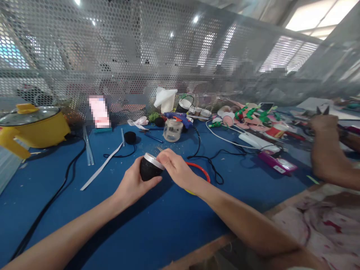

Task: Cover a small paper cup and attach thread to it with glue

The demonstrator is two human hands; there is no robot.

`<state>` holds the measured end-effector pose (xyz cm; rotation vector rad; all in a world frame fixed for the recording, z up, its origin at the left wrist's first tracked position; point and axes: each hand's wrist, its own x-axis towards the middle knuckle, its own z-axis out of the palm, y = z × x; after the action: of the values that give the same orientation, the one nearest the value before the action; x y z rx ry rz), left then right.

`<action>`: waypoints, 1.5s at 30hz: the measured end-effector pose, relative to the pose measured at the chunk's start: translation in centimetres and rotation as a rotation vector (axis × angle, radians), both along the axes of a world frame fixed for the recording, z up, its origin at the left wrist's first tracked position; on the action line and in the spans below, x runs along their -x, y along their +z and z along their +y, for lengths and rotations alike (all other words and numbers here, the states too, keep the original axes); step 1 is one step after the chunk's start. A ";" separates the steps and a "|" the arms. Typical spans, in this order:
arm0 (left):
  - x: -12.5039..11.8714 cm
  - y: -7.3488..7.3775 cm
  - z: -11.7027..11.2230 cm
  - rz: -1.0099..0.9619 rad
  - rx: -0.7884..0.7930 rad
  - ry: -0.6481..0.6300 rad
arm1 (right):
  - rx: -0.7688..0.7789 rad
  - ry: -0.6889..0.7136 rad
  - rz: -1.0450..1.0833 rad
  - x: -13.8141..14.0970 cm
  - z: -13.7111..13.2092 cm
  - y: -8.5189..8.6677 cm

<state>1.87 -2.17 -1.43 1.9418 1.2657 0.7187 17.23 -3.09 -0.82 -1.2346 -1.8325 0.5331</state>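
My left hand (132, 180) is wrapped round a small black cup-shaped piece (149, 169) with a white band (153, 160) at its rim, tilted above the blue table. At the rim's right side is my right hand (176, 167), its fingers pinched together. A thin pale tip shows beyond those fingers; what they hold is too small to make out. Behind the hands stands a clear jar (172, 131) with a blue glue gun (180, 119) by it. A white strip (102, 165) and a round black piece (130, 137) lie to the left.
A yellow electric pot (42, 129) stands at far left, its black cable crossing the table (112, 240). A phone (99, 111) leans near the perforated screen. Rightward lie a red-and-yellow ring (201, 169), a purple power strip (277, 164), and green-and-pink pieces. A co-worker's hand (324, 123) holds scissors.
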 end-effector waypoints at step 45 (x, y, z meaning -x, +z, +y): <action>-0.4 -0.2 0.2 -0.332 0.435 -0.081 | -0.020 0.010 0.076 -0.6 -0.1 -0.6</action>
<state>2.30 -1.96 -1.59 1.4438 1.0302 0.6308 17.83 -3.20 -1.44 -1.1772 -1.7766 0.5586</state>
